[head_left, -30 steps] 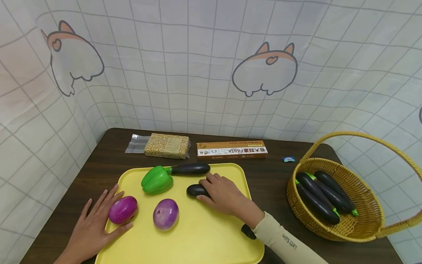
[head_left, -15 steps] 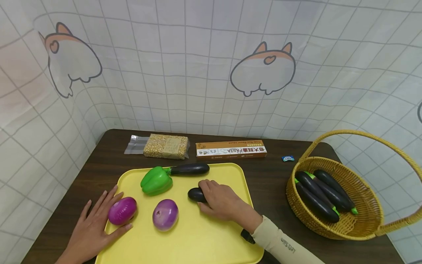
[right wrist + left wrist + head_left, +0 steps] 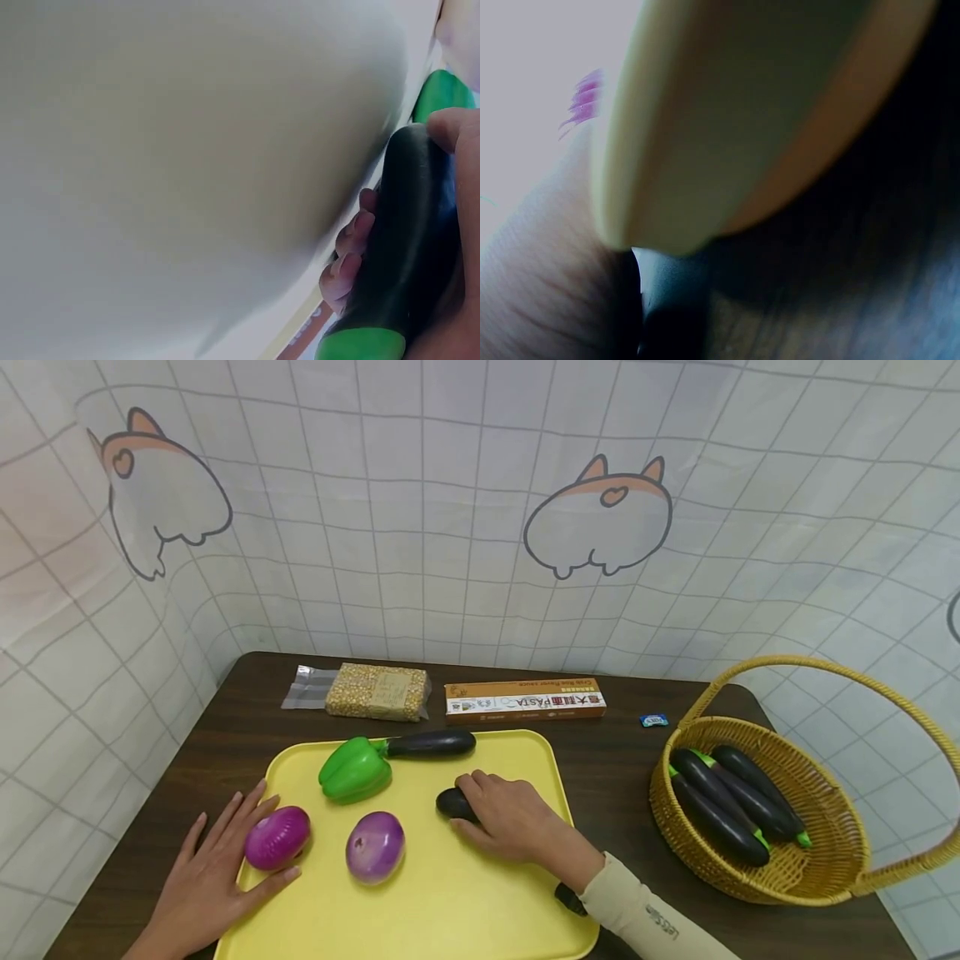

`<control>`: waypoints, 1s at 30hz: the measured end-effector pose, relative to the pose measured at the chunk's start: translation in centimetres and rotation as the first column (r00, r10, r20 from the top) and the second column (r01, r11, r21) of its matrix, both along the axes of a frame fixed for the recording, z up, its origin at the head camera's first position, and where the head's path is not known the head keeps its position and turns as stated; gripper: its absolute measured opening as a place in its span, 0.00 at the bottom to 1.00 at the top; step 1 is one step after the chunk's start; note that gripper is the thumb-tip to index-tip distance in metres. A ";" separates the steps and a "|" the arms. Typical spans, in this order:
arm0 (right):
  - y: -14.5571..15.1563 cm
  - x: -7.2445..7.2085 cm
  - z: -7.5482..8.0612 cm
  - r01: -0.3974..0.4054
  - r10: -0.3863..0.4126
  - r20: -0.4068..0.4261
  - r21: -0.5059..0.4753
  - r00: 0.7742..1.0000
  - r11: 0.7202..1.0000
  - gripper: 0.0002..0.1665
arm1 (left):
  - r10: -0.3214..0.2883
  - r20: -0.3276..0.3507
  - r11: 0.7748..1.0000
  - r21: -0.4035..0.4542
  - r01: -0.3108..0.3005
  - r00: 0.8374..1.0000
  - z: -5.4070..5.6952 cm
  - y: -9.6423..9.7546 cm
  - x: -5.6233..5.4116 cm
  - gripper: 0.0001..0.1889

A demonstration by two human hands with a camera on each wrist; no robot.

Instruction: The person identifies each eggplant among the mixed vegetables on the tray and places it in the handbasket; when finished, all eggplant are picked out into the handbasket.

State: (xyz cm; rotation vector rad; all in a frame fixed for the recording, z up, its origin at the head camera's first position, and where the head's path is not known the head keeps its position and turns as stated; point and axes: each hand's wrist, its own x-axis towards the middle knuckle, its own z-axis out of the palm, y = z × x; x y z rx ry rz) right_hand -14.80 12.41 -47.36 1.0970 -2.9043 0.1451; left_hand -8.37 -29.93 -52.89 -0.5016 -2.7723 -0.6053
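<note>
In the head view my right hand point(image 3: 504, 817) grips a dark eggplant point(image 3: 454, 805) lying over the yellow tray point(image 3: 420, 914). The right wrist view shows its thumb and fingers curled round that eggplant point(image 3: 401, 240), whose green end points to the bottom. My left hand point(image 3: 210, 877) rests at the tray's left rim, fingers straight and spread. A purple-red onion point(image 3: 277, 838) sits between its thumb and fingers. Only part of that onion point(image 3: 586, 96) shows in the left wrist view, behind the tray's underside.
On the tray lie a green bell pepper point(image 3: 356, 770), another eggplant point(image 3: 431, 744) and a round purple vegetable point(image 3: 375, 847). Behind it are a bag of corn kernels point(image 3: 377, 692) and a pasta box point(image 3: 525, 701). A wicker basket point(image 3: 840, 852) with several eggplants and a small blue packet point(image 3: 654, 720) lie right.
My right hand and the gripped eggplant have shifted slightly right and toward me. My left hand and the onion stay in place.
</note>
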 end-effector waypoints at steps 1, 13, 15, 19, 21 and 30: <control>0.1 0.1 0.1 -0.001 0.001 0.003 0.001 1.000 1.000 0.27 | -0.002 -0.002 1.000 0.002 0.002 1.000 0.0 0.0 0.0 0.51; 3.5 0.9 1.7 0.045 -0.046 -0.050 -0.015 0.998 0.999 0.27 | -0.005 -0.002 1.000 -0.001 0.005 1.000 -0.1 0.0 0.0 0.51; 4.3 0.9 2.1 0.060 -0.061 -0.065 -0.015 0.996 0.998 0.28 | -0.005 -0.006 1.000 -0.001 0.005 1.000 -0.1 -0.1 0.0 0.51; 5.8 0.6 3.0 0.086 -0.087 -0.100 -0.019 0.991 0.996 0.30 | 0.000 -0.004 1.000 -0.005 0.000 1.000 -0.1 -0.1 0.0 0.51; 6.6 0.4 3.5 0.102 -0.103 -0.113 -0.022 0.988 0.995 0.31 | 0.003 -0.002 1.000 -0.009 -0.003 1.000 -0.1 -0.1 0.0 0.51; 11.3 0.9 6.0 0.213 -0.219 -0.141 -0.059 0.965 0.975 0.30 | 0.004 0.012 1.000 -0.010 -0.004 1.000 0.1 -0.1 0.0 0.52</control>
